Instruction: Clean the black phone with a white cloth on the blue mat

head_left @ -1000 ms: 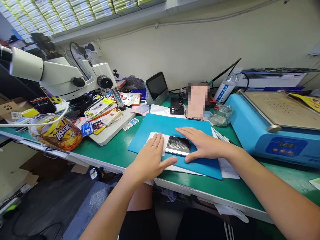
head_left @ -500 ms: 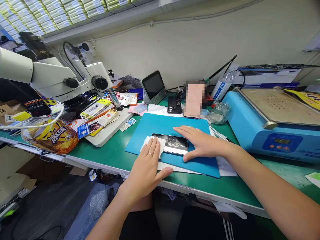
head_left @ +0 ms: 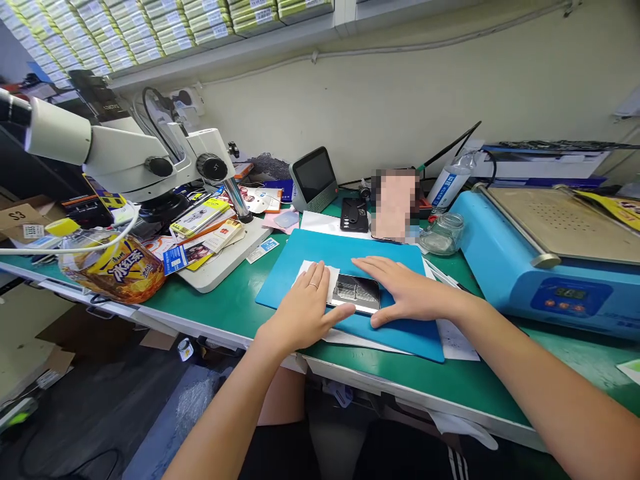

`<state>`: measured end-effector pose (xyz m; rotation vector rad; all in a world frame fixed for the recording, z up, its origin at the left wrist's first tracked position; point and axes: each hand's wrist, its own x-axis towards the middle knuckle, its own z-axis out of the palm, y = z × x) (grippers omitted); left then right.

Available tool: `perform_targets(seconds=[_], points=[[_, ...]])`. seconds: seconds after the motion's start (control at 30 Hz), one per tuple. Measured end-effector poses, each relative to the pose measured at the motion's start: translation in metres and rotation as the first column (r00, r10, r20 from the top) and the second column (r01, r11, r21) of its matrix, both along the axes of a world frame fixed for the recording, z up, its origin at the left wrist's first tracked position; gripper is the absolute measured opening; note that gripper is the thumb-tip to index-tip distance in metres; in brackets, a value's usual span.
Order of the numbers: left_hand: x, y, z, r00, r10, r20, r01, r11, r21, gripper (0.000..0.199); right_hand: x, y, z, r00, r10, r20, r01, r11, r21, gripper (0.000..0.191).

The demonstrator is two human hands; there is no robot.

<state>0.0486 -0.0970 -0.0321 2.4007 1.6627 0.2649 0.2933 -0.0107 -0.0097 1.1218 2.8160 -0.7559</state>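
Note:
A phone [head_left: 356,292] with a dark, reflective face lies flat on a blue mat [head_left: 300,243]. My left hand [head_left: 307,307], a ring on one finger, lies flat with fingers stretched over a white tissue [head_left: 333,277] that covers the phone's left part. Its thumb reaches along the phone's near edge. My right hand [head_left: 400,293] curves around the phone's right end, thumb on the near side and fingers on the far side, spread apart. Whether its palm touches the phone I cannot tell.
Left stand a microscope [head_left: 135,160], a bottle of tea [head_left: 120,267] and cards [head_left: 205,243]. Behind the mat are a smart display [head_left: 315,177], a black phone [head_left: 354,215] and a glass jar [head_left: 445,235]. A blue heating plate machine [head_left: 540,267] sits at right.
My left hand and the tissue have slid forward and slightly right over the phone. My right hand keeps its place at the phone's right end. The view has shifted a little.

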Motion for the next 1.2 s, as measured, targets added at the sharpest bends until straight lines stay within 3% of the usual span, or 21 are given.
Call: perform_targets(seconds=[0.27, 0.53, 0.7, 0.83, 1.0, 1.2], points=[[0.000, -0.017, -0.021, 0.999, 0.031, -0.007, -0.030, 0.993, 0.116, 0.092, 0.000, -0.001, 0.001, 0.999, 0.033, -0.016, -0.033, 0.999, 0.020, 0.119], [-0.004, -0.045, -0.026, 0.999, 0.038, -0.014, -0.035, 0.987, 0.156, 0.087, 0.001, 0.000, 0.001, 0.999, 0.027, -0.020, -0.026, 1.000, 0.012, 0.120], [-0.004, -0.059, -0.027, 0.999, 0.033, -0.033, -0.027, 0.985, 0.170, 0.100, 0.000, -0.001, 0.002, 0.999, 0.027, -0.020, -0.027, 1.000, 0.010, 0.119], [-0.007, -0.050, -0.019, 0.999, -0.002, -0.037, 0.006, 0.994, 0.106, 0.099, -0.001, -0.002, 0.004, 1.000, 0.009, 0.014, -0.009, 1.000, -0.004, 0.123], [-0.004, -0.017, -0.006, 1.000, -0.008, -0.005, 0.008, 0.999, 0.038, 0.093, -0.001, -0.002, 0.003, 1.000, 0.017, 0.011, -0.017, 1.000, 0.006, 0.122], [0.005, 0.000, -0.012, 1.000, 0.014, -0.004, -0.014, 0.995, 0.096, 0.093, 0.002, 0.000, -0.001, 1.000, 0.020, -0.012, -0.020, 1.000, 0.015, 0.121]])
